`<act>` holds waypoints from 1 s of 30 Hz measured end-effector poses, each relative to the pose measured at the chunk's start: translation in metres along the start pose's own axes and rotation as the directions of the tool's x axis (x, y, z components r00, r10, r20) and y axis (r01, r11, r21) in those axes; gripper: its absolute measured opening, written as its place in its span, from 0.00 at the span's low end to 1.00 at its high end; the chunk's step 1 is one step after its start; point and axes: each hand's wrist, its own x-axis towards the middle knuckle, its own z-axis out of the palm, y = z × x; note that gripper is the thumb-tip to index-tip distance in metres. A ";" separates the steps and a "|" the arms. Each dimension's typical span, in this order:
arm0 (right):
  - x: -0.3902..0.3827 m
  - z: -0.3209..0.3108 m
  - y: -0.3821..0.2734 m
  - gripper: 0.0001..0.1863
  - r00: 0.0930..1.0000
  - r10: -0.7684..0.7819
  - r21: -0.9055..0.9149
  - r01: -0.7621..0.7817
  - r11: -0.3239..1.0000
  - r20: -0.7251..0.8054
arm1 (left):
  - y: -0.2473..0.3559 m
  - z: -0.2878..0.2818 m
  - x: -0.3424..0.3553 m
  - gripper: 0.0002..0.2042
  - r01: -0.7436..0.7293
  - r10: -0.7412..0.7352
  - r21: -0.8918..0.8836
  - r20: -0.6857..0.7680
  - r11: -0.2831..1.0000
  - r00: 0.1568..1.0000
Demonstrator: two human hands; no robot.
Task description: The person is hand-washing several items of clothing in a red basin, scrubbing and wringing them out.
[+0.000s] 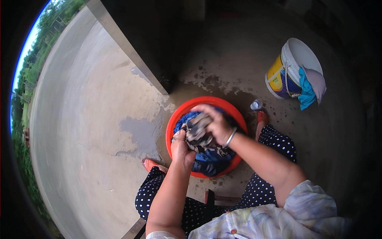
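Note:
A bunched wet-looking cloth point(199, 129) with a beige, grey and black pattern is held between my hands above a red basin point(241, 119). My left hand point(182, 146) grips its near left side, thumb on top. Across the cloth's upper right lies my right hand point(218, 126), blurred by motion, its fingers bent over the fabric and a silver bangle on the wrist. Under the cloth, dark blue and black garments point(211, 163) fill the basin. Their shapes are partly hidden by my hands.
A white bucket point(302, 49) with a yellow and blue side stands at the right, turquoise and pale cloths point(308, 89) hanging over its rim. A small whitish object point(256, 105) lies near my right foot. A post point(131, 51) meets the wet, stained floor beyond the basin.

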 end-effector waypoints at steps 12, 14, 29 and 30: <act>0.000 0.016 0.021 0.11 0.965 -0.218 -0.704 0.055 0.708 -0.144 | -0.014 0.041 -0.028 0.16 0.111 -0.107 0.077 -0.058 0.991 0.993; -0.025 0.056 -0.013 0.11 0.938 -0.324 -0.733 0.305 0.608 0.121 | -0.005 -0.029 0.009 0.17 -0.064 0.056 0.018 0.305 0.998 0.951; -0.013 0.006 0.006 0.27 0.971 0.209 -0.179 -0.227 0.957 -0.115 | 0.002 0.046 -0.041 0.34 0.068 -0.126 0.146 0.443 0.987 0.888; -0.010 0.004 0.000 0.19 0.933 0.303 0.030 -0.303 0.952 -0.196 | 0.004 0.043 -0.040 0.33 0.100 -0.147 0.127 0.450 0.987 0.881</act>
